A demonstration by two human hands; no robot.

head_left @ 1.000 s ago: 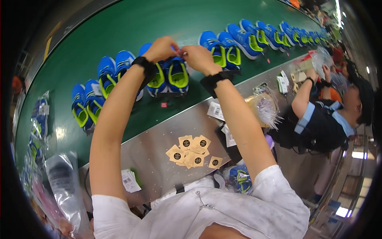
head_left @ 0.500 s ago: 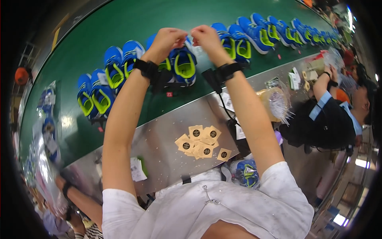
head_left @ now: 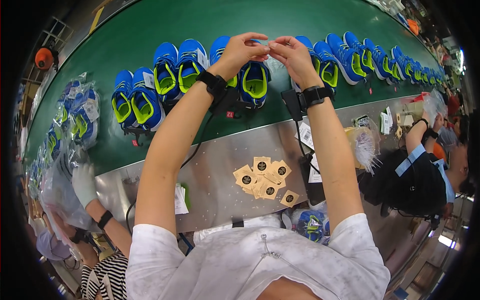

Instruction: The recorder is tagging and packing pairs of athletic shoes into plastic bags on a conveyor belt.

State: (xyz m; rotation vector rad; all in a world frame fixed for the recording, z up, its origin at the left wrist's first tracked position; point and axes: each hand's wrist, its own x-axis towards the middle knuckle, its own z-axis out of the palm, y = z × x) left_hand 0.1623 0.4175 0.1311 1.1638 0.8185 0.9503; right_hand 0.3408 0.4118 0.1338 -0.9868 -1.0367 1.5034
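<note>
My left hand (head_left: 244, 52) and my right hand (head_left: 295, 56) meet fingertip to fingertip above the far side of a pair of blue sneakers (head_left: 254, 86) with lime-green linings. Thumbs and fingers of both hands are pinched together. Whatever is between them is too small to make out. My left hand covers part of the pair. Another blue pair (head_left: 325, 64) stands just right of my right hand, partly behind it. To the left are more pairs, one with a white tag (head_left: 202, 59) on it. Black wrist straps with small boxes sit on both my wrists.
A green conveyor belt (head_left: 150, 25) carries the shoes past a metal ledge (head_left: 210, 175). Tan square cards (head_left: 270, 191) lie piled there, near a bundle of thin white plastic strands (head_left: 366, 147). A co-worker's gloved hand (head_left: 84, 182) touches bagged shoes at left; another person works at right.
My hands have come together from slightly apart, and their fingers have opened out from curled fists to touching tips. The whole view has shifted, and the gloved hand at left now shows clearly.
</note>
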